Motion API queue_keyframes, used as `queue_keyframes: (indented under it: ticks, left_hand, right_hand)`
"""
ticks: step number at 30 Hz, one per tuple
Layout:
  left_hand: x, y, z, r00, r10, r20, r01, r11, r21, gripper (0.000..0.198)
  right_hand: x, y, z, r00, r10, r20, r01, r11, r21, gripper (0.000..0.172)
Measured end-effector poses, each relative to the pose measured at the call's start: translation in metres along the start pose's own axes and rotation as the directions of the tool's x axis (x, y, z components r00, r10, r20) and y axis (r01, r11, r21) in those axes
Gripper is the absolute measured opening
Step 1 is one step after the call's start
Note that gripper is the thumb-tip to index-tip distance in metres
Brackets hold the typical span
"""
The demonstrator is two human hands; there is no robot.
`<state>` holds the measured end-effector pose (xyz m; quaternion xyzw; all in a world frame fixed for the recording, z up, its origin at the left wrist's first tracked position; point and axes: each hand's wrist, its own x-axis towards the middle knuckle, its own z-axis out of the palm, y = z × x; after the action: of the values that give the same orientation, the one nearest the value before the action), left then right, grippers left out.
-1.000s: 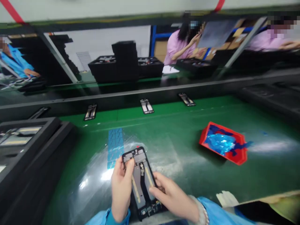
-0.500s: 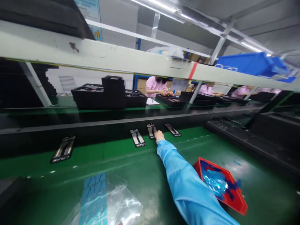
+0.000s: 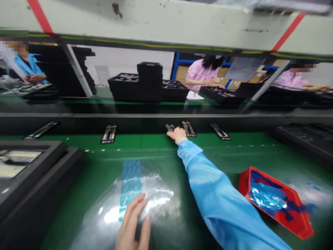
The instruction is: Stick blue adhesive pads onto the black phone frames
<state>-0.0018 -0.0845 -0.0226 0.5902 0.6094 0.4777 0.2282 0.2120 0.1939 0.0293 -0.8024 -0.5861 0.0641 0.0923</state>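
Observation:
My right hand (image 3: 177, 133), in a light blue sleeve, reaches forward to the far strip of the bench. Its fingers are bent over the near end of a phone screen assembly (image 3: 170, 127), partly hiding it. Close by on the right lies another phone screen assembly (image 3: 189, 128); one more (image 3: 220, 132) is farther right. My left hand (image 3: 134, 222) is low in the view, fingers stretched and slightly apart, holding nothing. It hovers at or over a clear plastic sheet (image 3: 158, 187) and a strip of blue film pieces (image 3: 131, 177); contact cannot be made out.
Two more screen assemblies (image 3: 108, 133) lie along the strip on the left. A red bin (image 3: 293, 222) holds crumpled blue film at right. Black trays (image 3: 59, 163) stand at left, another black tray (image 3: 301, 139) at far right. Co-workers sit beyond the shelf (image 3: 156, 27).
The view has turned left and down. My right hand has shifted from one screen assembly to the one left of it. My left hand has come into view from below.

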Motion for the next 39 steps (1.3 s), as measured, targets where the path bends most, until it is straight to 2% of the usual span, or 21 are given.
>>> queue_keyframes:
  ticks: [2,4,5,6,8,9,12,15,17,20,22,26,31,34,36,39]
  left_hand:
    - [0.014,-0.004,-0.024,0.995,0.026,0.099,-0.033,0.997,0.07,0.026]
    - [0.028,-0.013,-0.047,0.994,-0.038,0.102,0.023,0.99,0.14,0.028]
    - [0.033,-0.019,-0.056,0.991,-0.074,0.114,0.054,0.983,0.174,0.028]
    - [0.037,-0.024,-0.063,0.987,-0.092,0.134,0.062,0.976,0.21,0.028]
    - [0.04,-0.034,-0.07,0.968,-0.073,0.242,0.003,0.961,0.276,0.028]
    - [0.041,-0.037,-0.07,0.948,-0.04,0.315,-0.057,0.955,0.292,0.029]
    - [0.04,-0.042,-0.064,0.875,0.05,0.481,-0.225,0.923,0.314,0.044]
    - [0.042,-0.046,-0.06,0.82,0.043,0.571,-0.293,0.889,0.353,0.065]
    - [0.043,-0.05,-0.061,0.802,0.028,0.597,-0.306,0.877,0.37,0.068]
    - [0.045,-0.055,-0.061,0.825,0.029,0.564,-0.299,0.87,0.393,0.057]
    - [0.044,-0.056,-0.06,0.854,0.032,0.52,-0.282,0.868,0.409,0.046]
    - [0.044,-0.054,-0.057,0.883,0.038,0.468,-0.258,0.872,0.417,0.035]
    - [0.046,-0.053,-0.057,0.892,0.04,0.451,-0.24,0.887,0.395,0.032]
    - [0.047,-0.055,-0.058,0.888,0.036,0.459,-0.229,0.899,0.373,0.033]
    - [0.047,-0.057,-0.061,0.88,0.031,0.473,-0.222,0.908,0.354,0.04]
    - [0.044,-0.051,-0.065,0.861,0.026,0.508,-0.217,0.922,0.32,0.059]
  right_hand:
    - [-0.031,0.007,-0.013,0.996,-0.078,0.031,0.077,0.997,0.02,0.061]
    - [-0.077,0.023,-0.014,0.977,-0.198,0.084,0.194,0.98,0.052,0.069]
    - [-0.105,0.034,-0.009,0.955,-0.275,0.115,0.268,0.961,0.072,0.074]
    - [-0.134,0.047,-0.003,0.917,-0.388,0.092,0.384,0.921,0.059,0.079]
    - [-0.191,0.072,0.015,0.865,-0.498,0.058,0.5,0.866,-0.014,0.082]
    - [-0.215,0.083,0.024,0.856,-0.516,0.035,0.517,0.855,-0.044,0.079]
    - [-0.26,0.101,0.045,0.836,-0.544,-0.068,0.537,0.837,-0.101,0.074]
    - [-0.272,0.091,0.044,0.772,-0.601,-0.208,0.607,0.794,-0.04,0.068]
    - [-0.272,0.073,0.036,0.703,-0.665,-0.251,0.698,0.712,0.071,0.053]
    - [-0.272,0.039,0.03,0.611,-0.758,-0.226,0.789,0.564,0.242,0.027]
    - [-0.272,0.018,0.033,0.585,-0.786,-0.2,0.801,0.522,0.292,0.019]
    - [-0.264,-0.016,0.046,0.573,-0.803,-0.165,0.811,0.526,0.257,0.015]
    - [-0.26,-0.039,0.057,0.566,-0.815,-0.122,0.813,0.529,0.243,0.01]
    - [-0.264,-0.043,0.06,0.567,-0.814,-0.128,0.808,0.519,0.28,0.007]
    - [-0.266,-0.042,0.059,0.574,-0.807,-0.137,0.797,0.514,0.316,0.007]
    - [-0.265,-0.032,0.051,0.62,-0.771,-0.146,0.751,0.529,0.396,0.009]
